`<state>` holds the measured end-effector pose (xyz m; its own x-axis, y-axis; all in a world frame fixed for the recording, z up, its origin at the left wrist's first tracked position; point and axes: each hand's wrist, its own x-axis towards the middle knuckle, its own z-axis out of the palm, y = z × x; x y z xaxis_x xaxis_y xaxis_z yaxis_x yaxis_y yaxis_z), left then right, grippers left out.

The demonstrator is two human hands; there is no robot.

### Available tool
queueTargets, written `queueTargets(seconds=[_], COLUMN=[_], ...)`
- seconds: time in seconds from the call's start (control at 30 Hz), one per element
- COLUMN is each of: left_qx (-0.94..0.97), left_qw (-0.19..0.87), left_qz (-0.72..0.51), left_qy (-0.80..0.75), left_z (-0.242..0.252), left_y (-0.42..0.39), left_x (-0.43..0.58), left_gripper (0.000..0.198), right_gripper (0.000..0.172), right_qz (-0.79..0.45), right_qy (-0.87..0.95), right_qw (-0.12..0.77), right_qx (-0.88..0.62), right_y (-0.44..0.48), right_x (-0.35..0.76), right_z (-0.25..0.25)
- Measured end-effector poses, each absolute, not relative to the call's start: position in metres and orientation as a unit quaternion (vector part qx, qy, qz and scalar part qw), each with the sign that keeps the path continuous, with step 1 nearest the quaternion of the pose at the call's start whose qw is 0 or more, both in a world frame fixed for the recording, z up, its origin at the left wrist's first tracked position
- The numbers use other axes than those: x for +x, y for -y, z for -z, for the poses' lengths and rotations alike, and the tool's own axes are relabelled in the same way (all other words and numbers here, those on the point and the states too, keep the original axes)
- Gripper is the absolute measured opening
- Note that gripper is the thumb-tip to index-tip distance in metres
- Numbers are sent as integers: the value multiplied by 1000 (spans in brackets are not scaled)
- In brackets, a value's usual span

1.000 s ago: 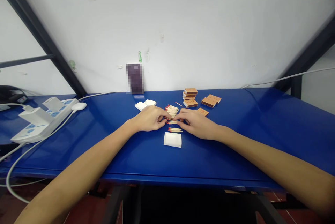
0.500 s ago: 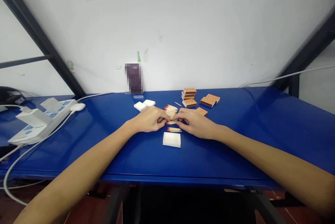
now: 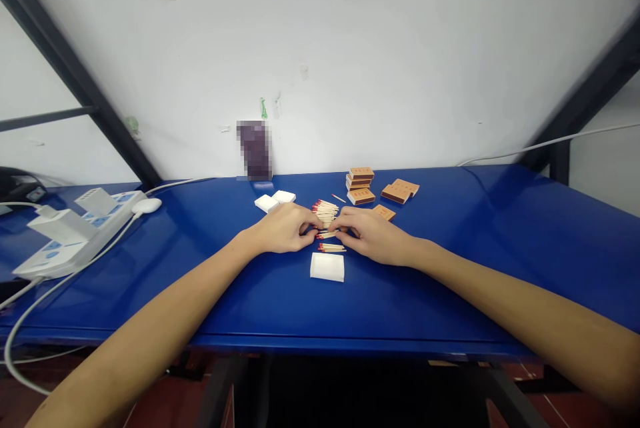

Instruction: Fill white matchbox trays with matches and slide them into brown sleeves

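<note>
From the left, my left hand (image 3: 286, 228) reaches to the red-headed ends of some matches (image 3: 327, 235), its thumb and index finger bent together on them. Opposite it, my right hand (image 3: 371, 235) pinches at the plain wooden ends; the fingertips partly hide the sticks. Just beyond the fingers lies a loose pile of matches (image 3: 326, 209), heads to the left. Nearer me is a small separate row of matches (image 3: 332, 249), touched by neither hand. Below that row sits a white matchbox tray (image 3: 327, 267).
Two more white trays (image 3: 275, 200) lie behind my left hand. Orange-brown matchbox sleeves stand in a stack (image 3: 361, 186), with others (image 3: 401, 191) to its right and one (image 3: 384, 213) by my right hand. A single match (image 3: 339, 199) lies apart. A power strip (image 3: 75, 251) with cables occupies the left.
My hands stay at the same matches with hardly any finger movement. The whole view has shifted very slightly.
</note>
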<state>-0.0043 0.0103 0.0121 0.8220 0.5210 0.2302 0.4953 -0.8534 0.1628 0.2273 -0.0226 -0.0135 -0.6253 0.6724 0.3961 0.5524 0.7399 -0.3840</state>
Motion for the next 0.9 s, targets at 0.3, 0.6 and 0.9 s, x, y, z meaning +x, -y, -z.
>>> queueTargets(seconds=[0.3,0.6,0.9], left_qx=[958,960,957], left_qw=[59,65,87], left_qz=[-130,-124,-125], left_qy=[-248,-242,-246], left_z=[-19,-17,-17], left_y=[-10,-12,-12], left_x=[-8,-8,-9], left_gripper=[25,23,22], right_gripper=[18,18,19], right_qz=[-106,-101,-104], right_qy=[891,894,893], right_qw=[260,256,253], right_qx=[-356,-355,-356], right_y=[24,23,25], right_x=[227,227,226], right_z=[13,13,11])
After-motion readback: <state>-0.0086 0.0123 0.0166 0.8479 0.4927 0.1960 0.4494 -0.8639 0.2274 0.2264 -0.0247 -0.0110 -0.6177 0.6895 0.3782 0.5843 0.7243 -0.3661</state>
